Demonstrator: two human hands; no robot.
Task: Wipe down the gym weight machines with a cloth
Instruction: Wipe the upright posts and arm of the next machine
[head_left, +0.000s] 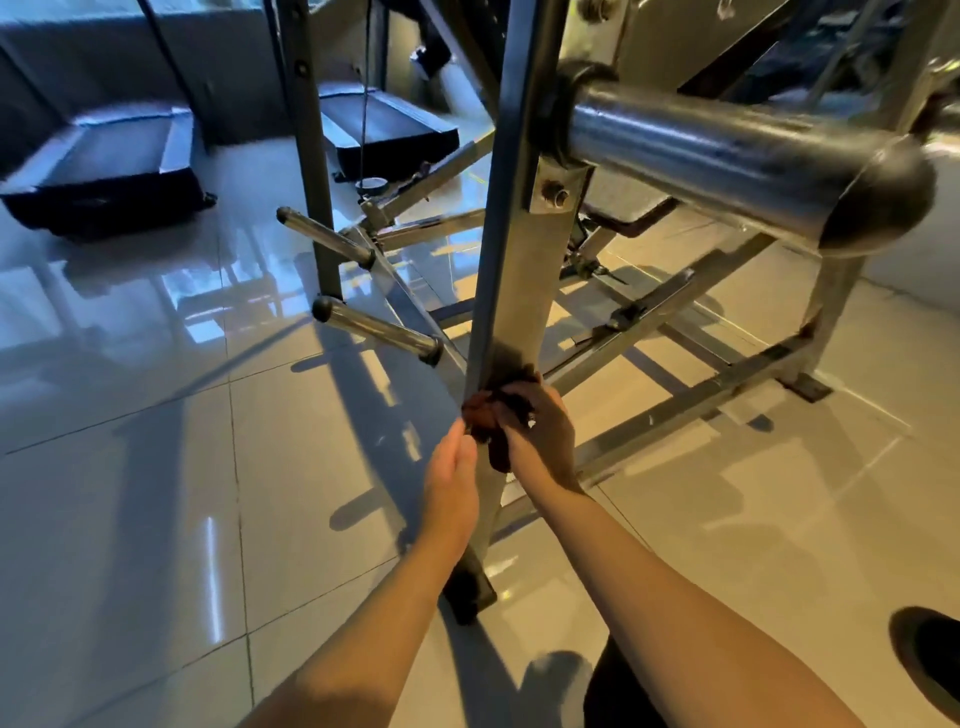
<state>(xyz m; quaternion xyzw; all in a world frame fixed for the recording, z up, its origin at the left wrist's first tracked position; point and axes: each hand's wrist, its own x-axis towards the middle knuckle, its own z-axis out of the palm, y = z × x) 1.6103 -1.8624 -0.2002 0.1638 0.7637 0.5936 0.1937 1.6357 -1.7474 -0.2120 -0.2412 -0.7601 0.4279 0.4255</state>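
Note:
A grey steel upright post (519, 270) of the weight machine runs from the top of the view down to a black foot on the floor. A dark reddish-brown cloth (485, 410) is bunched around the post low down. My right hand (540, 431) grips the cloth against the post's right face. From the left, my left hand (451, 483) has its fingers on the cloth's lower edge; whether they pinch it is hidden.
A thick chrome weight peg (727, 161) with a black end cap juts out at upper right, close to my head. Two smaller pegs (379, 330) stick out left of the post. Frame bars cross the tiled floor (156, 467) at right. Treadmills (104, 166) stand behind.

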